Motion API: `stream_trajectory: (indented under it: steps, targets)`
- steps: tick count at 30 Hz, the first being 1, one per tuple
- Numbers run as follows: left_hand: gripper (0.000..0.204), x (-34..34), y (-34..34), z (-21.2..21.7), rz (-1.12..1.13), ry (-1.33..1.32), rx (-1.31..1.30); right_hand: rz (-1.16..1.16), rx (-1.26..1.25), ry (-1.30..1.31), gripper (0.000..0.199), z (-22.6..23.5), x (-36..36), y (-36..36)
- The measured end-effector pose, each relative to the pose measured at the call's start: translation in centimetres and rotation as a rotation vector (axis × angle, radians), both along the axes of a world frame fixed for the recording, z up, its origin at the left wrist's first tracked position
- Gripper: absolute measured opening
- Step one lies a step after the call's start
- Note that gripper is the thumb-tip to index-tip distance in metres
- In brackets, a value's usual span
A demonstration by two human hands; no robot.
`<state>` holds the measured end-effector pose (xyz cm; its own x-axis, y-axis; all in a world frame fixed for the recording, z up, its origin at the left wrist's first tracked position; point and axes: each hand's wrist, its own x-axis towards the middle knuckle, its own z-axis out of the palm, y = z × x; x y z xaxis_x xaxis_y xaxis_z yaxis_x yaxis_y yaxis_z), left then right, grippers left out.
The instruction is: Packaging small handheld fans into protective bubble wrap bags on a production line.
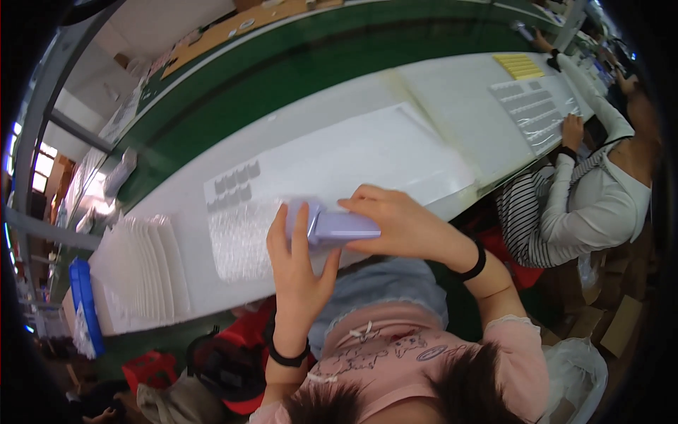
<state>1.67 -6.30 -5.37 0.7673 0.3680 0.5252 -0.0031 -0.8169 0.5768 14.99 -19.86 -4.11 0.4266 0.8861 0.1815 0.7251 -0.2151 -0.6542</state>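
Note:
In front of my body is a lavender plastic device (346, 227) with a wider end at the left and a smooth, blocky body; its exact kind I cannot tell. My right hand (385, 215) grips the body from the right, thumb and fingers on opposite sides. At the wider end, my left hand (300, 258) holds it with long, spread fingers across it and the thumb below. Bubble wrap (244, 240) lies flat on the table just left of the device. Beyond it, a white sheet (339, 152) carries several grey stickers (236, 180) at its left end.
A fanned stack of white translucent sheets (145, 268) stands left, beside a blue tray (85, 307). A green panel (282, 78) runs behind the white table (452, 85). At right, a co-worker (593, 191) touches a sticker sheet (533, 113) near yellow strips (518, 66). Red stools (150, 371) stand below.

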Motion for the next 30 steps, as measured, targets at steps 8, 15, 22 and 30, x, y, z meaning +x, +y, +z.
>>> stream_trajectory:
  steps: [8,15,22,30]
  targets:
    - [0.06,-1.1,-0.2,-3.0,-0.123,-0.052,-0.751,-0.16,0.707,0.638,0.033,-0.6,-4.4,1.8]
    - [0.055,-0.6,-0.8,-1.7,-0.021,-0.175,-0.466,-0.286,0.383,0.608,0.016,-5.7,-5.7,2.0]
    - [0.056,0.3,-1.1,-1.9,0.048,-0.153,-0.345,-0.233,0.367,0.541,0.011,-4.9,-5.0,2.1]
    - [0.058,1.0,-1.4,0.4,0.154,0.035,-0.104,-0.272,0.742,0.3,0.011,-4.3,-4.5,3.0]
